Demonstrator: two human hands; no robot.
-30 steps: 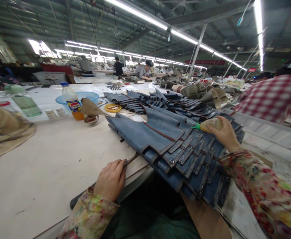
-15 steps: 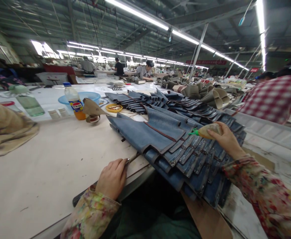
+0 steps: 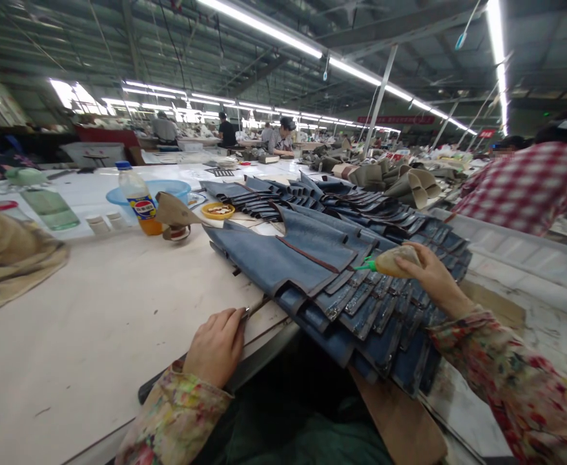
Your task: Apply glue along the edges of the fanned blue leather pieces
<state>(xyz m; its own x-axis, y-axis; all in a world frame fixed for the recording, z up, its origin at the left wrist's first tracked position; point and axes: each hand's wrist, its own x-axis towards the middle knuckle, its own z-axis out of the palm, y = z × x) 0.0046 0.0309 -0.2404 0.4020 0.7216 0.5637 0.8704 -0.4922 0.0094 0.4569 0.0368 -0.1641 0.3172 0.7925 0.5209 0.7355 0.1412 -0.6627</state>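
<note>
My right hand is closed around a glue bottle with yellowish contents. Tilted down to the left, its green nozzle lies over the overlapping blue leather pieces. These are fanned out in rows with dark brown edges, and wet-looking shiny streaks show on several of their strips. My left hand rests near the table's front edge, fingers curled down. A small metal piece shows at its fingertips, and a dark bar runs out beneath the wrist; what the hand grips is mostly hidden.
On the table stand a drink bottle, a blue basin, a yellow dish and a green-tinted bottle. A brown cloth lies left. A clear plastic bin is at right, near a person in a checked shirt.
The glue bottle in my right hand has moved slightly left and down across the blue pieces. My left hand stays in place at the table edge. The whole view has shifted a little.
</note>
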